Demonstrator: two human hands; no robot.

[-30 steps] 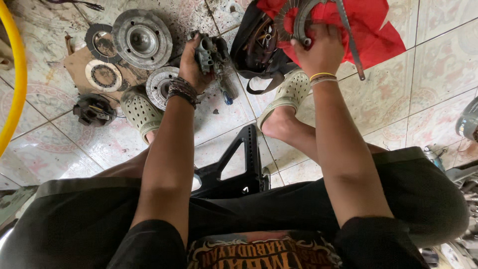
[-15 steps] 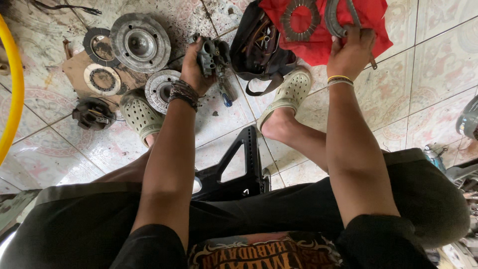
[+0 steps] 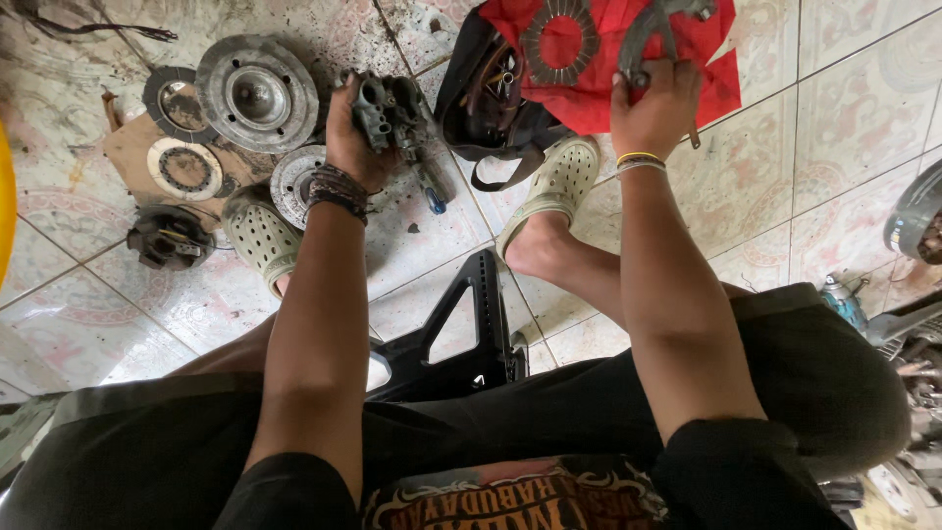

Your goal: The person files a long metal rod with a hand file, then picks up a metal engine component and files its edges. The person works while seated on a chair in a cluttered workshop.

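While the black bag (image 3: 481, 108) gapes at the floor's (image 3: 844, 128) top edge w/ a red cloth (image 3: 599, 69) on it carrying a toothed ring (image 3: 560, 41), left hand (image 3: 355, 137) has its grip clenched round a grimy metal part (image 3: 391, 110); right hand (image 3: 655, 106) pinches a curved metal piece (image 3: 655, 29) over the cloth. Tiled floor, discs (image 3: 257, 93) near its top-left corner.
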